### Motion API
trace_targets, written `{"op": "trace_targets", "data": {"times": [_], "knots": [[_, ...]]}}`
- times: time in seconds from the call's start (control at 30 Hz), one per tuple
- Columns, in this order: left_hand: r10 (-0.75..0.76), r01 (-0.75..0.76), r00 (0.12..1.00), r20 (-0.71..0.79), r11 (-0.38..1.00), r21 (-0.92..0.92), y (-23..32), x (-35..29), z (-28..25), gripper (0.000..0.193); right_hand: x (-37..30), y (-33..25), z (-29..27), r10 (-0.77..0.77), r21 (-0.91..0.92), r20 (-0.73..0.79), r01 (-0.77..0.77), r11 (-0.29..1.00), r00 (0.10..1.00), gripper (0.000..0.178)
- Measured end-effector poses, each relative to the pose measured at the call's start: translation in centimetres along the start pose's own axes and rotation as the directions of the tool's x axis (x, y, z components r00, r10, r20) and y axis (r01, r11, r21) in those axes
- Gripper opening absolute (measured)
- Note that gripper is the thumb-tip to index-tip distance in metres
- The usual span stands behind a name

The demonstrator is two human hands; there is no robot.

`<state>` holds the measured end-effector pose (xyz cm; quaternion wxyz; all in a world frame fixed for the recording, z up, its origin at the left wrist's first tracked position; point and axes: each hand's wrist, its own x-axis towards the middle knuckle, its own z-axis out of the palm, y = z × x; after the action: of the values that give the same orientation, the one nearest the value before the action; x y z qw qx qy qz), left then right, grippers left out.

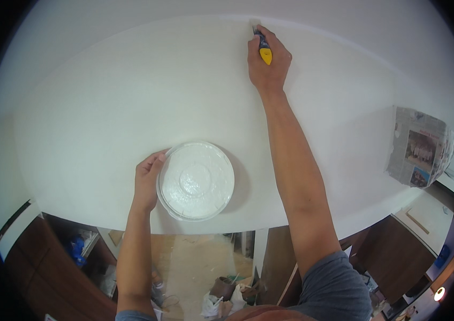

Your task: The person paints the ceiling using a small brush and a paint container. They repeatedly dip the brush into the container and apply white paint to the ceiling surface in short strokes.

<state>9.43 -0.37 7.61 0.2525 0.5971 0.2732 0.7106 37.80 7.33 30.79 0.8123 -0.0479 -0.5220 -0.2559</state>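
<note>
High on the white wall (195, 69), my right hand (269, 61) is closed around a paintbrush (266, 55) with a dark blue and yellow handle. The pale brush head touches the wall close to where it meets the ceiling. Lower down and to the left, my left hand (148, 179) grips the rim of a round white paint bucket (196, 181). Wet white paint coats its inside, with a ring showing in the middle. I cannot tell how deep it is. Both forearms reach up from the lower edge.
Newspaper (420, 147) covers a boxy thing on the right part of the wall. Below are brown cabinets (392, 257) at the right, a dark wooden unit (56, 267) at the left, and a floor (195, 262) with bags and clutter. A lamp (439, 293) glows at lower right.
</note>
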Motion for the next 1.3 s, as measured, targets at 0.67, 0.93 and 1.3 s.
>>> {"op": "trace_targets", "data": {"times": [0.67, 0.93, 1.3], "knots": [[-0.015, 0.016, 0.999, 0.030, 0.999, -0.040, 0.3, -0.2, 0.3, 0.034, 1.9, -2.9, -1.2, 0.230, -0.025, 0.113, -0.229, 0.973, 0.967, 0.030], [0.009, -0.007, 0.999, 0.048, 0.999, -0.048, -0.4, 0.2, -0.1, 0.033, 2.0, -3.4, -1.2, 0.244, -0.034, 0.147, -0.242, 0.970, 0.959, 0.032], [0.009, -0.007, 0.999, 0.051, 0.999, -0.043, -0.5, 0.2, -0.3, 0.033, 2.0, -3.0, -1.0, 0.214, -0.034, 0.144, -0.212, 0.977, 0.966, 0.031]]}}
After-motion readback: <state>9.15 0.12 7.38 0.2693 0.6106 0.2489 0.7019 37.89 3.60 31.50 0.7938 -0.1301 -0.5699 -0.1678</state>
